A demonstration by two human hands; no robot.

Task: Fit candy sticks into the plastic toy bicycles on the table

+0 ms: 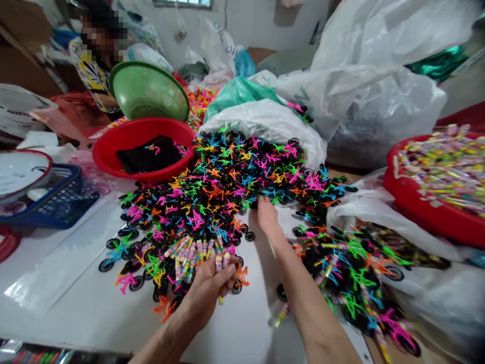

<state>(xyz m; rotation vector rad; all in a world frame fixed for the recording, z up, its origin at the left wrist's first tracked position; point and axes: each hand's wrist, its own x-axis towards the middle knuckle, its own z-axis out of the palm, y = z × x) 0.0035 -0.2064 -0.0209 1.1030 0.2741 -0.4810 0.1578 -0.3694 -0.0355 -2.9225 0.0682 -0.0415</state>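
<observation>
Left hand [210, 279]: closed around a couple of patterned tubes [219, 263], near the front edge of the pile; more tubes lie fanned out on the bikes just beyond the fingers.
Right hand [267, 217]: stretched forward to the pile's near edge, fingertips hidden against the bikes; whether it grips one, the view cannot tell.
Bikes [197, 218]: heaped in the middle of the worktop [242, 333], black-wheeled, with pink, blue, green, orange and yellow frames; a smaller heap, mixed with tubes, lies right of the right forearm.
White sack [261, 112]: mouth open behind the main pile, bikes spilling out.
Left red basin [101, 154]: beside the pile, black cloth inside.
Green basin [149, 93]: tilted behind it, near a person in a patterned sleeve [81, 63].
Right red basin [397, 194]: full of tubes.
Blue basket [68, 197]: far left.
</observation>
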